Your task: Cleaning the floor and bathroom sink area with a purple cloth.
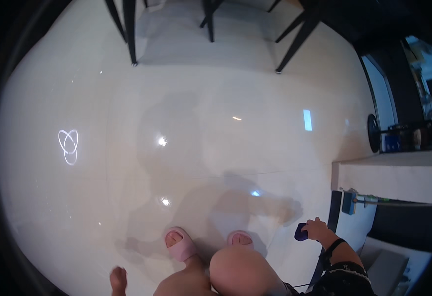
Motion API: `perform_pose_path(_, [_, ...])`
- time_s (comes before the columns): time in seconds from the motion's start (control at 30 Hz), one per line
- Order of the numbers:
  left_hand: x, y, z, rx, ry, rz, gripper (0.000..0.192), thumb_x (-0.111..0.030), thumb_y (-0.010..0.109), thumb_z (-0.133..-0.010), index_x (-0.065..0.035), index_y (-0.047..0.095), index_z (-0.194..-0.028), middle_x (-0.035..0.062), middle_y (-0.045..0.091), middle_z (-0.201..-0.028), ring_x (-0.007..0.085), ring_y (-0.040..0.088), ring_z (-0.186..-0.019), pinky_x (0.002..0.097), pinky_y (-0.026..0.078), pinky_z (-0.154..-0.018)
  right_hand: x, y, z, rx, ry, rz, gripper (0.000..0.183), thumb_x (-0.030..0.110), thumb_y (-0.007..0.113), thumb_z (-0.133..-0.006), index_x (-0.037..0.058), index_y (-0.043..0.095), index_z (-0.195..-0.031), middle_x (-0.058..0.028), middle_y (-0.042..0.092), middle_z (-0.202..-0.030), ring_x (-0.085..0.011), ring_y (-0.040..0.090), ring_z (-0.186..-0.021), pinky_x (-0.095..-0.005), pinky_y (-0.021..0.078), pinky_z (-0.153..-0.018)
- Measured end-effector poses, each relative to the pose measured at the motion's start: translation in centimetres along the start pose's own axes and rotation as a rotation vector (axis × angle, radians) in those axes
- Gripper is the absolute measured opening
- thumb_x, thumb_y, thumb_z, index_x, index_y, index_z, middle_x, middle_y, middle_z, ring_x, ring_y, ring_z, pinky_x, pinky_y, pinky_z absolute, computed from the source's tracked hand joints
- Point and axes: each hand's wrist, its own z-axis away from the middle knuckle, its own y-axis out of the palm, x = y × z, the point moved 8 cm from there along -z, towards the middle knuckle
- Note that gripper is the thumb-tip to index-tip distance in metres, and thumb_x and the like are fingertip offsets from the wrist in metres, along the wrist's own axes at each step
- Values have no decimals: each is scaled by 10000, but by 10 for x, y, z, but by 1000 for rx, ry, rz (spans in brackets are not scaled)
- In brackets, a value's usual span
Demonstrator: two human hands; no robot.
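My right hand (316, 228) is held out at the lower right, its fingers closed on a small dark purple object (301, 232) whose kind I cannot tell. Black fabric straps and a dark sleeve with pale trim cover that arm. Low at the left, my left hand (118, 277) hangs over the floor with its fingers curled; nothing shows in it, and its inner side is hidden. Between the hands are my bare knees and my feet in pink slippers (182, 248), on a glossy pale tiled floor (201, 148).
Black slender furniture legs (130, 37) stand at the top. On the right are a round black base (373, 133), a white low wall (390, 179), and a broom (348, 202) beyond it. The floor reflects lights and my shadow.
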Motion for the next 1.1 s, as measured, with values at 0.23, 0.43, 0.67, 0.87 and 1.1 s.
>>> perform_pose_path(0.23, [-88,-148,128,417,-34,-210,407,-374,511,-895,-5,636,-776,189,635,-707,350,593,-662,437,477,-682,-85,77,217,312,70,-152,361,209,532,-831,388,616,-1132,-16,546,-1194,-327,483,-1134,-459,449,-922])
perform_pose_path(0.43, [-146,-306,184,401,-79,-162,404,-375,540,-875,-6,609,-727,196,617,-668,359,585,-638,451,464,-641,-109,75,390,285,82,-362,412,190,533,-806,402,604,-1152,-19,547,-1213,-322,482,-1149,-462,436,-937])
perform_pose_path(0.67, [-310,-467,193,-9,441,108,290,-216,631,-806,-17,471,-670,193,480,-648,347,403,-599,457,378,-580,-163,79,573,128,155,-540,363,192,541,-819,359,629,-1130,-32,585,-1182,-324,510,-1120,-449,453,-904])
perform_pose_path(0.87, [-364,-536,181,-14,591,8,281,-227,583,-832,-7,469,-700,207,494,-682,374,428,-643,473,385,-618,-136,123,663,55,318,-615,324,204,542,-829,347,646,-1101,-10,598,-1169,-293,518,-1129,-430,450,-891])
perform_pose_path(1.1, [-455,-604,122,-44,723,83,304,-175,646,-737,-35,447,-555,128,497,-515,263,454,-457,387,412,-503,6,161,703,-35,227,-1245,443,194,577,-712,345,631,-1125,-68,609,-1133,-352,518,-1101,-445,436,-951])
